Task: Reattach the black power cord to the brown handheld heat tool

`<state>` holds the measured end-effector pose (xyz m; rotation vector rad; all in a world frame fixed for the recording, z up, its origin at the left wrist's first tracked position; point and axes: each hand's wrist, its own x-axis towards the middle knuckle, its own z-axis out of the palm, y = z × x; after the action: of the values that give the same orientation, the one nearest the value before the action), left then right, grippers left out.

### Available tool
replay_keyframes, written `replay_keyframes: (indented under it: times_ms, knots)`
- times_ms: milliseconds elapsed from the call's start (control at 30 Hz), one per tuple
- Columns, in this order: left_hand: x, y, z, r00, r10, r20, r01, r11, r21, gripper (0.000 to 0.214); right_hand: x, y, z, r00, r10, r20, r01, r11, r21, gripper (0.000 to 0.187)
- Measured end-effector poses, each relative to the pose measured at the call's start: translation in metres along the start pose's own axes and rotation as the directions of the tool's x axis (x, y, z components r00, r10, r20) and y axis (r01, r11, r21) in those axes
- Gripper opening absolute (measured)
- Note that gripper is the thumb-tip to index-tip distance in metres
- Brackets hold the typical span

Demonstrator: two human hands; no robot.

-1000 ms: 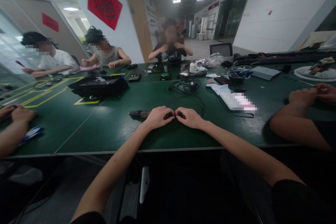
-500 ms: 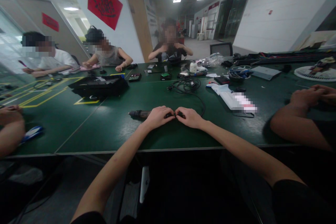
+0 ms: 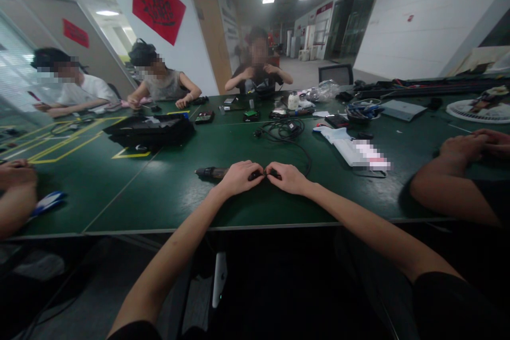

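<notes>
A dark cylindrical power tool (image 3: 212,172) with a narrow tip lies near the front of the green table (image 3: 159,202), its tip pointing left. My left hand (image 3: 239,177) closes around its rear part, thumb and fingertips near the right end. Facing it, my right hand (image 3: 290,178) is closed in a pinch at that same end, where the black cord (image 3: 309,156) seems to join. The fingertips of both hands almost touch. Exactly what the right fingers grip is small and mostly hidden. From behind the right hand the cord curves up to a loose coil with a plug.
A black tray (image 3: 149,130) stands left of centre, and a white-and-blue packet (image 3: 345,149) lies to the right. Behind are a wire-filled bowl (image 3: 363,110) and small electronic parts. Other people's arms rest at both table sides; three people sit across.
Both hands keep almost the same place, with only slight finger movement at the tool's right end. The tool and cord look unmoved.
</notes>
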<state>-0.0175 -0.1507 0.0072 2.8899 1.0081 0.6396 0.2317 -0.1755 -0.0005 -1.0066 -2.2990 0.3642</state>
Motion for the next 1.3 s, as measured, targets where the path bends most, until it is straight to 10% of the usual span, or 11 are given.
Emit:
replay_keyframes:
  times_ms: [1300]
  knots:
    - [0.0007,-0.0011,0.0016,1.0,0.018,-0.007,-0.019,1.0,-0.016,0.024,0.0002,0.0022,0.002,1.0,-0.004,-0.006,0.004,1.0,-0.004,0.012]
